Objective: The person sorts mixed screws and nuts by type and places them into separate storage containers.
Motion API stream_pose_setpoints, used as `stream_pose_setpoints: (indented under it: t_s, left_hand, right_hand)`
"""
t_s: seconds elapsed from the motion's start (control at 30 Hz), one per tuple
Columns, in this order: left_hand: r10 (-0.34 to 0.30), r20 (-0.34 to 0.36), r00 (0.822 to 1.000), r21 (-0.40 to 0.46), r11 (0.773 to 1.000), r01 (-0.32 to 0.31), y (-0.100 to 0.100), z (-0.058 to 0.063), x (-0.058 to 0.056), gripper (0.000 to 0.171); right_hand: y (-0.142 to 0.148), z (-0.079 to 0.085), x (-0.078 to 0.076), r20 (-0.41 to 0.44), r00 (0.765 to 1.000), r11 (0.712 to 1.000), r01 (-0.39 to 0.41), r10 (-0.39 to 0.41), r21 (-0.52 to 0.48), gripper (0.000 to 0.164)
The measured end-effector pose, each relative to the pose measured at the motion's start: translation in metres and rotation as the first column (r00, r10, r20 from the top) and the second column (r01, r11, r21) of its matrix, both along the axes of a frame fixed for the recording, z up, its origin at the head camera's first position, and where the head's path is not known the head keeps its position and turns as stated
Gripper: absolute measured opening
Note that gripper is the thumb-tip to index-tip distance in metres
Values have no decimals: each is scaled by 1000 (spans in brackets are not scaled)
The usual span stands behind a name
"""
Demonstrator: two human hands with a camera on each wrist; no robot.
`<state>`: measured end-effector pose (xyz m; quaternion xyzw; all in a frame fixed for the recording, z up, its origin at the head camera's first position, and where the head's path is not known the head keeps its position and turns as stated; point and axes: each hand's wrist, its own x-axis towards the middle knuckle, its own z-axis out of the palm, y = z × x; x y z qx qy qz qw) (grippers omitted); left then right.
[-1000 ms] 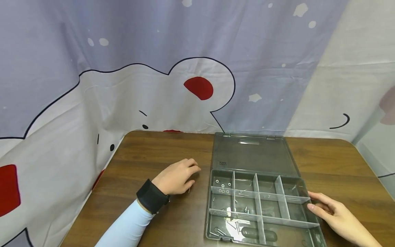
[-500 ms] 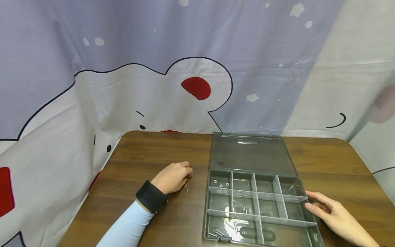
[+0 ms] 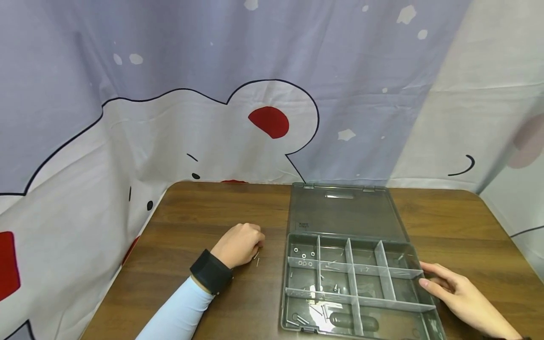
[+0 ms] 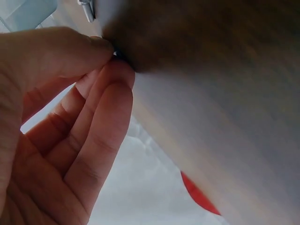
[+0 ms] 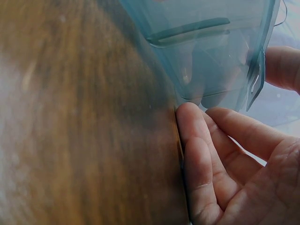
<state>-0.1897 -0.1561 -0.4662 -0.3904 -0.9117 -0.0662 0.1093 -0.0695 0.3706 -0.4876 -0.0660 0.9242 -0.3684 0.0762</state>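
Note:
My left hand (image 3: pixel 238 245) is low over the wooden table, left of the box. In the left wrist view its thumb (image 4: pixel 79 50) and index fingertip meet right at the tabletop, pinching a small thing mostly hidden between them. Two thin metal pins (image 3: pixel 257 261) lie beside the hand. A screw-like metal piece (image 4: pixel 87 9) shows past the thumb. A grey translucent compartment box (image 3: pixel 376 306) lies with its lid (image 3: pixel 348 212) folded back. My right hand (image 3: pixel 461 295) rests against the box's right wall, fingers loosely bent, thumb (image 5: pixel 283 68) by the rim.
White nuts or washers (image 3: pixel 303 256) sit in the back left compartment. Screws (image 3: pixel 335 287) lie in a middle one, and longer metal pieces (image 3: pixel 301 319) in the front left. The table (image 3: pixel 221 203) ends at a patterned curtain (image 3: pixel 182 127).
My left hand has drawn back a little to the left and its fingers have closed toward the table, uncovering the pins. My right hand stays at the box's wall. The view has shifted slightly.

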Motion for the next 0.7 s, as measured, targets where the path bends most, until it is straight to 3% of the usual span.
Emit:
stream_pose_setpoints:
  t_s: [0.47, 0.7]
  left_hand:
    - [53, 60, 997, -17, 999, -52, -2, -3, -4, 33]
    - [68, 61, 996, 14, 998, -69, 0, 1, -1, 24]
  right_hand:
    - [-1, 1, -1, 18, 1000, 1000, -6, 6, 18, 50]
    - [0, -1, -1, -20, 1000, 1000, -3, 3, 16, 48]
